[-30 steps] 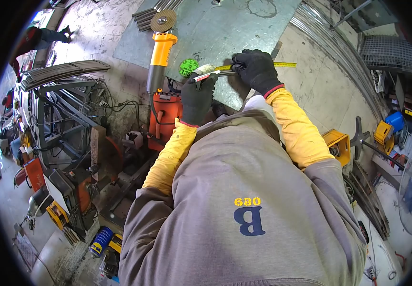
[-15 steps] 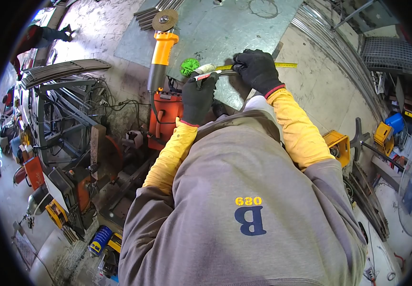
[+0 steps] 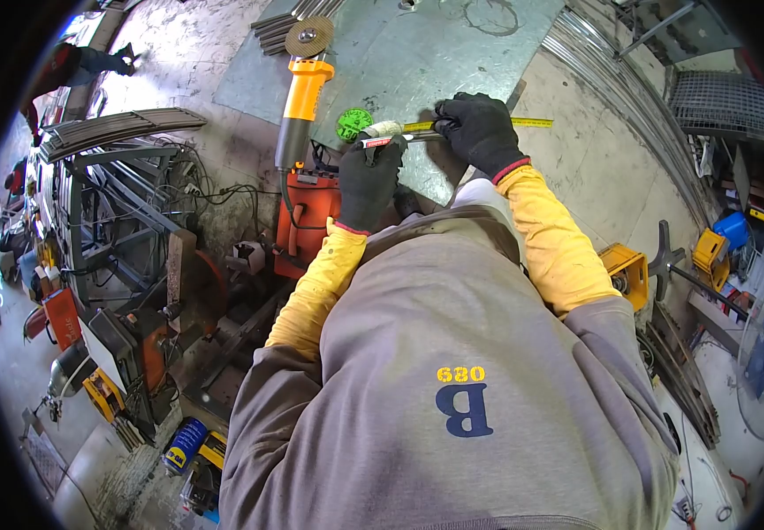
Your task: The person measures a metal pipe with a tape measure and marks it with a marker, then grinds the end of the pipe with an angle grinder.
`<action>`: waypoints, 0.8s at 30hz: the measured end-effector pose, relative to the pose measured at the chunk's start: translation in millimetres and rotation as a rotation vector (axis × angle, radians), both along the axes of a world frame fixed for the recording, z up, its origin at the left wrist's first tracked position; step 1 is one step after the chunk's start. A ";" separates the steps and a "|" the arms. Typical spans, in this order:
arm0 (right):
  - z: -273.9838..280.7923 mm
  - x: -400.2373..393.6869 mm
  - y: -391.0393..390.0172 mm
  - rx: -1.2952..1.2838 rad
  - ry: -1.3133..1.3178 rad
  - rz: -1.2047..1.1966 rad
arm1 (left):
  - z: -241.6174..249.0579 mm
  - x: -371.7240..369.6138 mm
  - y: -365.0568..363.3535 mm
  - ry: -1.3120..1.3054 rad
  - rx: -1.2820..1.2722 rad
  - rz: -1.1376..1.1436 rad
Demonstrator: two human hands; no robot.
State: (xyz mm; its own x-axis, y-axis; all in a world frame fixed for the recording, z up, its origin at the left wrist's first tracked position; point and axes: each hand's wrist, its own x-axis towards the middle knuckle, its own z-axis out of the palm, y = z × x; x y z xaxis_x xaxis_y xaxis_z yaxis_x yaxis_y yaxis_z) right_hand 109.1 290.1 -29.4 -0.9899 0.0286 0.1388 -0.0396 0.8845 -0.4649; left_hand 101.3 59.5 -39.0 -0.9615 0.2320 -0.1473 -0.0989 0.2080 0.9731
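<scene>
Gripping a red-and-white marker (image 3: 381,141) in the left hand (image 3: 369,184), curled tight around it, near a green disc (image 3: 353,124) and an orange grinder (image 3: 302,102). Holding, under the bent fingers of the right hand (image 3: 479,132), a yellow tape measure (image 3: 532,122) stretched over the worktop (image 3: 408,62) and past its edge.

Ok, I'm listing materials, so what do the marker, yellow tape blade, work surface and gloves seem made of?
Marker: likely smooth plastic, judging by its white barrel and red label.
Yellow tape blade: probably painted steel, as it lies straight; plastic is possible.
Work surface: apparently sheet metal, greyish, with dull sheen and scuffs.
Gloves: probably fabric, matte black with red edging; any coating is unclear.
</scene>
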 end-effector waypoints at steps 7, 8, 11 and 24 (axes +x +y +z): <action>-1.4 0.7 1.7 -0.013 0.043 0.005 | 6.0 -12.0 -10.1 0.024 0.400 0.156; 0.1 1.8 1.8 -0.016 0.016 0.015 | 12.1 -16.1 -18.4 0.026 0.498 0.171; 4.6 1.6 0.8 0.022 -0.013 0.051 | 47.0 -30.1 -31.7 0.244 0.418 0.114; 6.9 1.2 0.6 0.044 0.129 0.107 | 47.6 -38.4 35.5 0.710 -0.687 -0.323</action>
State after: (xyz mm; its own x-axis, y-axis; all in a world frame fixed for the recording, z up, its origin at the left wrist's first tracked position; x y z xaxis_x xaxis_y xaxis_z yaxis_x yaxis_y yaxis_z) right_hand 110.4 290.7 -22.6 -0.9609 -0.0854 0.2634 -0.1918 0.8914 -0.4107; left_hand 62.9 95.0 8.6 -0.7853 0.5746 0.2306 0.6100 0.6544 0.4469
